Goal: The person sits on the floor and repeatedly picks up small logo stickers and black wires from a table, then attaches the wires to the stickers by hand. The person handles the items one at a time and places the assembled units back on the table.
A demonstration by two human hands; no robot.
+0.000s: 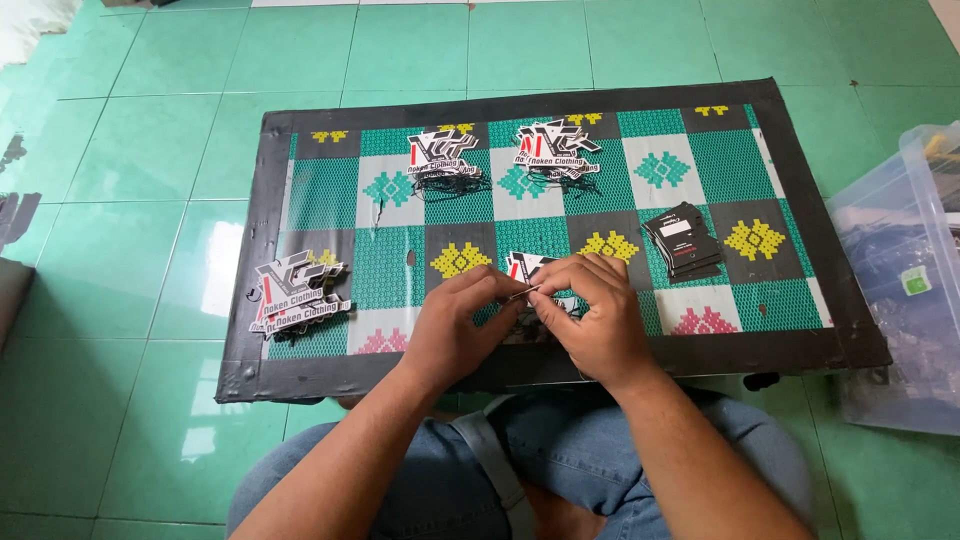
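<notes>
My left hand (458, 322) and my right hand (592, 315) meet over the near middle of a low table (300, 370) covered with a green patterned mat. Both hands pinch a white, black and red die-cut hang tag (523, 266) and a thin string at their fingertips. Most of the tag is hidden behind my fingers.
One pile of similar tags (298, 293) lies at the left of the table. Two piles with black strings (445, 160) (556, 152) sit at the far side. A stack of small black cards (684, 241) is on the right. A clear plastic bin (905, 270) stands on the green tiled floor at the right.
</notes>
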